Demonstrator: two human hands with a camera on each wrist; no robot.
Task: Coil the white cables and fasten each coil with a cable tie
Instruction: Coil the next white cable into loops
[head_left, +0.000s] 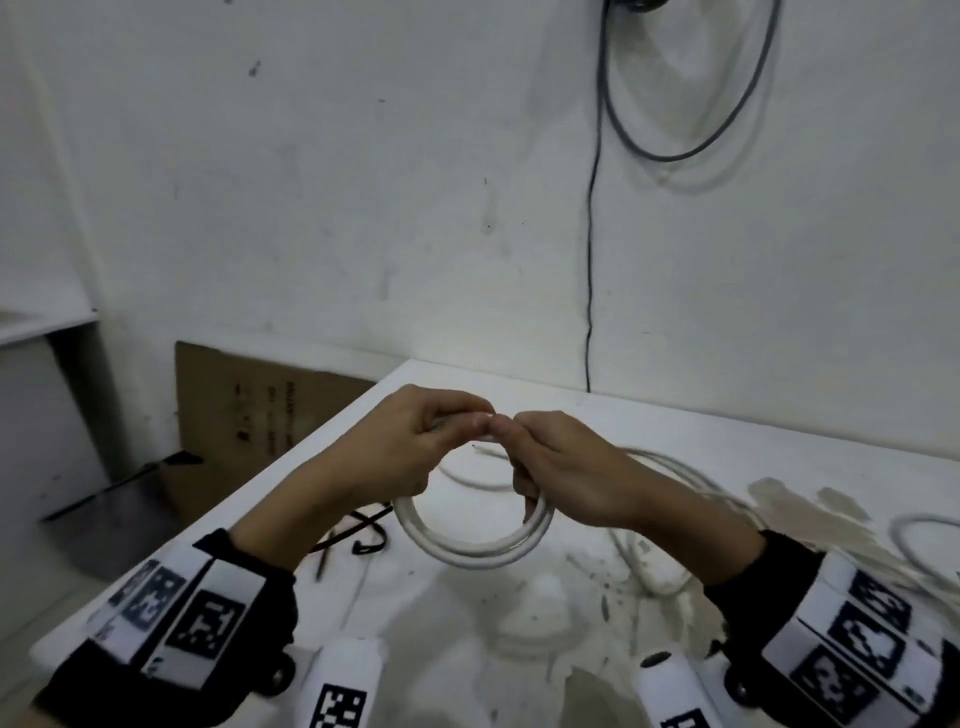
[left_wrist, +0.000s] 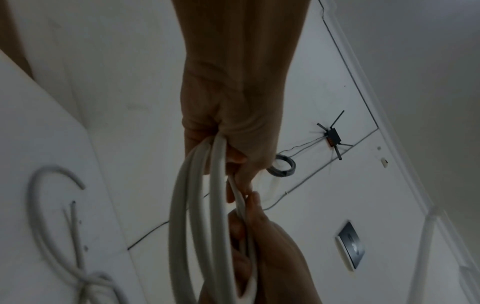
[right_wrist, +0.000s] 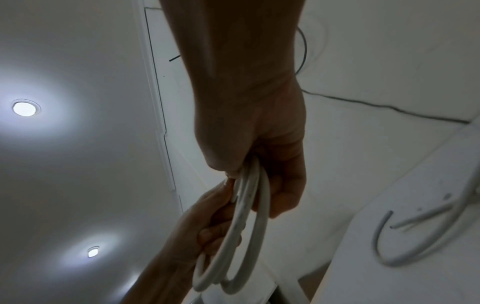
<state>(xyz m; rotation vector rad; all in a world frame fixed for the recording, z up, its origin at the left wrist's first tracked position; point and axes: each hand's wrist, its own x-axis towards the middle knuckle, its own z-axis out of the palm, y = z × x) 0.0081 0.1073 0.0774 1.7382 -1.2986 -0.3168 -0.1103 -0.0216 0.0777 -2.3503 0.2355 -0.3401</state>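
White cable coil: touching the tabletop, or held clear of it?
Apart. The head view shows the white cable coil hanging from the left hand and the right hand, with the table visible through and below the loop.

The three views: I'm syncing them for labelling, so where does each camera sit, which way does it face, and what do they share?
Head: worn on the head, looking forward and down at the table; left hand, right hand and banded wrists show.
Left wrist: looks along the left hand, up towards the wall.
Right wrist: looks along the right hand, up towards the ceiling lights.
Shared: both hands gripping the white coil.
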